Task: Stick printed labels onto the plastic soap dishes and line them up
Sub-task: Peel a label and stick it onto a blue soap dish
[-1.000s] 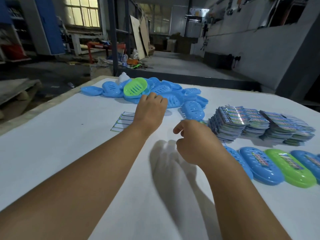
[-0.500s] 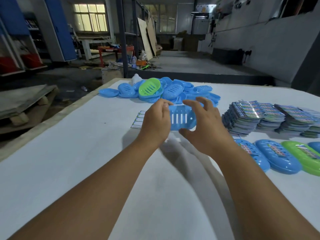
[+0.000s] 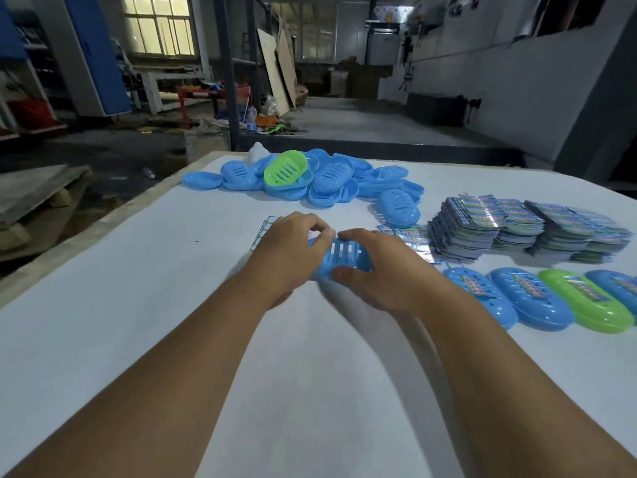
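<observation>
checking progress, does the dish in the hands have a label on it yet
Not yet: the visible slotted face of the dish is bare blue; the hands cover both ends.

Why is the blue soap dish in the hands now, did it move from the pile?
Yes. The blue soap dish came nearer, away from the pile.

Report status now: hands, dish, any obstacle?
Left hand and right hand both grip blue soap dish. No label visible on it. Nothing blocking.
</observation>
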`<control>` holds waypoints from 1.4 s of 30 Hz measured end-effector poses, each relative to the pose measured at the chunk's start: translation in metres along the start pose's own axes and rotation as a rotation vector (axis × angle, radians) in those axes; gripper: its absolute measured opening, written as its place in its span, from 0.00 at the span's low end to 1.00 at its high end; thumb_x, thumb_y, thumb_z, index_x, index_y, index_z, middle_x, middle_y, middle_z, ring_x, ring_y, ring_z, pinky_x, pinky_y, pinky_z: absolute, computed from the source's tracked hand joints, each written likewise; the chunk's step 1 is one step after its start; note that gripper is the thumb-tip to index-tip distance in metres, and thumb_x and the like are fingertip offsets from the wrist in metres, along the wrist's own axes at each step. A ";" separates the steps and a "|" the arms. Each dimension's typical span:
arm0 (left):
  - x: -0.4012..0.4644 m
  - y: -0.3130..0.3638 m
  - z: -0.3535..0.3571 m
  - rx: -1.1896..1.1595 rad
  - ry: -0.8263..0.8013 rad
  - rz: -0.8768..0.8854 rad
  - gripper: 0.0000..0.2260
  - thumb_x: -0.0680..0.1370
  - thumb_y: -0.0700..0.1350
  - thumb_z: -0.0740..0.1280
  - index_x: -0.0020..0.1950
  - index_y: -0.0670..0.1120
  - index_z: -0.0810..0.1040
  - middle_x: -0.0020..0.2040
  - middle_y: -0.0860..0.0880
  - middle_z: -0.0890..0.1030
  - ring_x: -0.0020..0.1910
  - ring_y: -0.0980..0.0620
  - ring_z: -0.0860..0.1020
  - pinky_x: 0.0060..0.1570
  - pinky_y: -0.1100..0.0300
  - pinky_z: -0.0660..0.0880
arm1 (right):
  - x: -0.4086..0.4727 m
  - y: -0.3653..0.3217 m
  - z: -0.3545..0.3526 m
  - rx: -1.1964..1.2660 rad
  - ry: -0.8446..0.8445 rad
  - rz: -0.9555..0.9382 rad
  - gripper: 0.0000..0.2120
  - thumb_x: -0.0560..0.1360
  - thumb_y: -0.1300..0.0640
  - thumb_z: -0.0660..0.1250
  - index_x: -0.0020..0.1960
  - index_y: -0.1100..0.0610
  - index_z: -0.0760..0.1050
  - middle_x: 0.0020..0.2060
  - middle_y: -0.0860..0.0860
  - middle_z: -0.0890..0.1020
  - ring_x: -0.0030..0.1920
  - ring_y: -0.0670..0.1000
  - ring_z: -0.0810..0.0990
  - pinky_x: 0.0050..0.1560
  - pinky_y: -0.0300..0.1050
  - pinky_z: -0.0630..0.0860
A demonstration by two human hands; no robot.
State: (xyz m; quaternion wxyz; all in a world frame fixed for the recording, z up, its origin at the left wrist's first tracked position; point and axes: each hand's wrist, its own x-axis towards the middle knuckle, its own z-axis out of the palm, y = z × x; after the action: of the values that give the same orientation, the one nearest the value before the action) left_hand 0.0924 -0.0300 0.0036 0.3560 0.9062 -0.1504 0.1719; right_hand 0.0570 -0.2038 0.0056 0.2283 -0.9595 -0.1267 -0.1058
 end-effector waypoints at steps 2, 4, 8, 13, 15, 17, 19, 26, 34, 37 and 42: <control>0.000 -0.003 -0.001 0.053 -0.094 0.066 0.11 0.79 0.53 0.67 0.60 0.54 0.80 0.58 0.56 0.79 0.58 0.56 0.72 0.57 0.60 0.68 | -0.001 0.001 0.000 -0.029 -0.033 0.016 0.29 0.75 0.39 0.70 0.73 0.44 0.69 0.60 0.50 0.80 0.61 0.58 0.75 0.56 0.49 0.73; 0.000 -0.007 0.000 0.086 -0.176 0.093 0.13 0.77 0.54 0.68 0.62 0.57 0.79 0.58 0.56 0.79 0.58 0.56 0.74 0.56 0.59 0.70 | -0.003 0.000 0.000 -0.048 -0.063 0.028 0.29 0.74 0.36 0.69 0.72 0.44 0.70 0.59 0.49 0.81 0.61 0.57 0.75 0.57 0.50 0.74; 0.000 -0.010 0.000 0.040 -0.251 0.048 0.14 0.77 0.56 0.68 0.62 0.58 0.77 0.57 0.56 0.79 0.53 0.57 0.77 0.48 0.62 0.71 | -0.006 0.001 -0.006 -0.016 -0.087 0.098 0.32 0.70 0.31 0.69 0.69 0.44 0.73 0.52 0.45 0.80 0.49 0.50 0.77 0.44 0.42 0.71; 0.001 -0.010 -0.004 0.073 -0.249 0.048 0.11 0.77 0.56 0.69 0.59 0.58 0.79 0.54 0.56 0.79 0.51 0.59 0.75 0.45 0.65 0.69 | 0.000 0.020 -0.022 -0.067 0.110 0.352 0.22 0.75 0.47 0.69 0.67 0.54 0.77 0.61 0.53 0.81 0.58 0.55 0.78 0.51 0.42 0.71; 0.001 -0.009 -0.004 0.065 -0.260 0.037 0.11 0.77 0.55 0.69 0.58 0.58 0.80 0.54 0.56 0.78 0.50 0.59 0.75 0.43 0.66 0.68 | 0.001 0.027 -0.025 -0.144 0.169 0.435 0.18 0.76 0.54 0.68 0.63 0.60 0.78 0.58 0.57 0.82 0.59 0.60 0.78 0.52 0.47 0.74; 0.001 -0.008 -0.005 0.065 -0.263 0.030 0.11 0.77 0.55 0.69 0.58 0.58 0.80 0.54 0.56 0.78 0.50 0.58 0.76 0.44 0.63 0.69 | 0.001 0.032 -0.026 -0.155 0.194 0.489 0.13 0.75 0.56 0.68 0.56 0.62 0.79 0.51 0.57 0.82 0.55 0.61 0.79 0.45 0.46 0.74; 0.001 -0.008 -0.005 0.068 -0.264 0.029 0.11 0.77 0.55 0.69 0.58 0.58 0.79 0.54 0.56 0.78 0.51 0.58 0.76 0.45 0.62 0.69 | 0.002 0.036 -0.025 -0.170 0.197 0.524 0.07 0.73 0.57 0.69 0.41 0.60 0.74 0.38 0.55 0.77 0.44 0.60 0.76 0.31 0.42 0.65; 0.001 -0.009 -0.004 0.064 -0.253 0.034 0.09 0.77 0.55 0.69 0.56 0.58 0.80 0.54 0.56 0.77 0.53 0.56 0.74 0.50 0.60 0.70 | 0.004 0.038 -0.029 -0.104 0.261 0.576 0.10 0.72 0.59 0.68 0.35 0.61 0.71 0.31 0.55 0.74 0.31 0.55 0.70 0.27 0.42 0.60; 0.001 0.005 -0.001 -0.076 0.002 -0.118 0.18 0.80 0.58 0.62 0.44 0.47 0.84 0.42 0.51 0.83 0.46 0.50 0.79 0.46 0.52 0.78 | 0.002 0.007 -0.032 -0.146 0.466 0.333 0.13 0.71 0.56 0.66 0.31 0.61 0.77 0.24 0.55 0.75 0.30 0.58 0.73 0.30 0.47 0.71; 0.003 0.005 -0.004 -0.150 0.065 -0.199 0.20 0.80 0.59 0.62 0.38 0.48 0.83 0.37 0.53 0.83 0.41 0.50 0.80 0.47 0.50 0.80 | 0.004 -0.005 -0.022 -0.166 0.415 0.235 0.09 0.72 0.56 0.67 0.36 0.59 0.81 0.31 0.56 0.81 0.36 0.58 0.78 0.37 0.48 0.76; 0.003 0.003 -0.001 -0.122 0.058 -0.198 0.20 0.80 0.59 0.64 0.40 0.44 0.83 0.38 0.49 0.84 0.42 0.49 0.81 0.48 0.51 0.79 | 0.004 -0.003 -0.011 -0.082 0.217 0.323 0.06 0.69 0.54 0.73 0.34 0.55 0.82 0.29 0.50 0.82 0.33 0.52 0.79 0.29 0.40 0.68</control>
State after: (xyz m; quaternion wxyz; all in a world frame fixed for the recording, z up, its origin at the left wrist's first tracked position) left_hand 0.0936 -0.0319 0.0079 0.4301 0.8878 -0.0597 0.1525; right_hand 0.0582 -0.2055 0.0175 0.2152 -0.9588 0.0589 -0.1757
